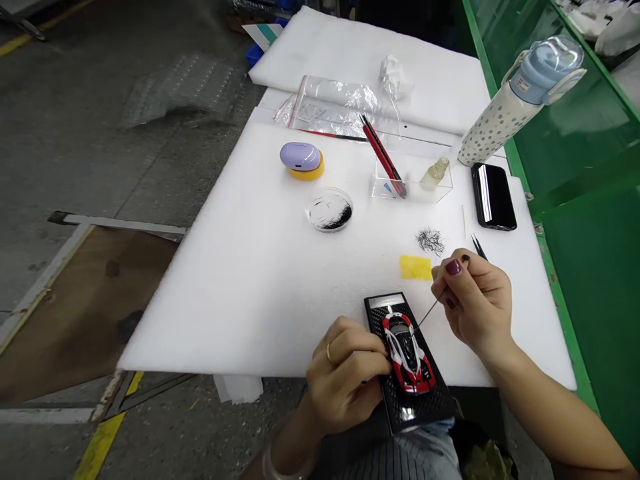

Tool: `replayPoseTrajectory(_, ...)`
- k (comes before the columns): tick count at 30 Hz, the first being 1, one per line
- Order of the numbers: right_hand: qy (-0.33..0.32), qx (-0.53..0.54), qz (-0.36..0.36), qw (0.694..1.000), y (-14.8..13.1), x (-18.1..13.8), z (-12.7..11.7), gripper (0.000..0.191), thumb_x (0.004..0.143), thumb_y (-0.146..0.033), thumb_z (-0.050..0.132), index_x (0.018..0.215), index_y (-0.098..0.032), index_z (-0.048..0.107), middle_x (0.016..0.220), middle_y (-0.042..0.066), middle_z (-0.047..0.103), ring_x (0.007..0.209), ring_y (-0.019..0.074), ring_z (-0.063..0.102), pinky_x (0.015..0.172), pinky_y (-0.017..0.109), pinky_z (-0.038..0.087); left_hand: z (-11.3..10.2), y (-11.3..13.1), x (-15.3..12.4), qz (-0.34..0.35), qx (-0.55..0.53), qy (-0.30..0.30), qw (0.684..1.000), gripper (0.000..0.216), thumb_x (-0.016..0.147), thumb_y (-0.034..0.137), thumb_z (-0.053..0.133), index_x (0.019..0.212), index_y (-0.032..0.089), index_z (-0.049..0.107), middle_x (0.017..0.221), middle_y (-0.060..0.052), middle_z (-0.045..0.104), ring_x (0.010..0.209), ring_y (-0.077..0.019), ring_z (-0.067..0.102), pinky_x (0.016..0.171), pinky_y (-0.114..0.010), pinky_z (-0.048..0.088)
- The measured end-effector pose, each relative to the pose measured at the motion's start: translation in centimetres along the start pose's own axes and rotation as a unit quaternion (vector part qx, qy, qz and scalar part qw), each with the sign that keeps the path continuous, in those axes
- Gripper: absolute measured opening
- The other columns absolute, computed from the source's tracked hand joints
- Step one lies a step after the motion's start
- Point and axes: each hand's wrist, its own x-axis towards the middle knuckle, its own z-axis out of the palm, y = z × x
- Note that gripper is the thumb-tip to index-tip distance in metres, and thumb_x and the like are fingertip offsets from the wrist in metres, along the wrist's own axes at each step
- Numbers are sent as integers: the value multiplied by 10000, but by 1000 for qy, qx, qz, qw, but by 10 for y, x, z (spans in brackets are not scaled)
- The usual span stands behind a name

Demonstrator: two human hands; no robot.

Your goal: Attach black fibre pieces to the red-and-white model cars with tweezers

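Observation:
My left hand [347, 373] is closed on the left edge of a black display base [430, 407], which tilts at the table's front edge. On that base sits a red, white and black model car [410, 360]. In my right hand [475, 300], thumb and fingers pinch a thin dark needle-like tool [430, 312]. Its tip meets the car's right side near the windscreen; whether it touches is too small to tell. Just beyond that hand show the dark points of tweezers [479, 248], partly hidden. A yellow patch [415, 267] and a pile of fine black strands [431, 241] lie nearby.
A clear round dish [330, 209] holds more black strands. Behind it are a purple case [301, 156] and a clear box [383, 189] with a red tool [383, 157] and small bottle [435, 175]. A phone [494, 197] and dotted bottle [500, 123] stand right, beside a green barrier [575, 180].

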Motion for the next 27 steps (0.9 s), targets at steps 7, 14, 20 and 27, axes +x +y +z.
replayPoseTrajectory(7, 6, -10, 8, 1000, -1, -3, -1, 388, 960, -419, 715, 655, -208, 601, 550, -40, 553, 461, 79, 396, 442, 229, 310, -1, 0, 2, 1, 1, -3, 1000, 121, 926, 11, 575, 891, 116, 622, 887, -39, 625, 804, -129, 532, 700, -296, 484)
replayPoseTrajectory(14, 10, 0, 3, 1000, 0, -3, -2, 376, 961, -394, 716, 654, -210, 601, 551, -30, 573, 461, 82, 404, 422, 220, 285, 0, 0, 1, 0, 8, 1, 1000, 143, 896, -8, 579, 886, 129, 621, 873, -36, 630, 787, -130, 532, 676, -290, 485)
replayPoseTrajectory(20, 19, -9, 2, 1000, -2, -6, -1, 372, 952, -410, 724, 657, -211, 616, 565, -25, 574, 461, 84, 408, 417, 230, 295, 0, -1, 1, -1, 10, 2, 1000, 140, 898, 6, 571, 883, 136, 618, 866, -38, 638, 784, -133, 534, 670, -290, 494)
replayPoseTrajectory(27, 129, -78, -212, 965, -43, 29, -14, 281, 932, -410, 745, 707, -249, 691, 601, -17, 580, 449, 112, 402, 415, 301, 298, 0, 0, 3, 1, 8, 7, 1000, 121, 911, 23, 586, 865, 133, 610, 839, -38, 626, 772, -132, 525, 663, -282, 479)
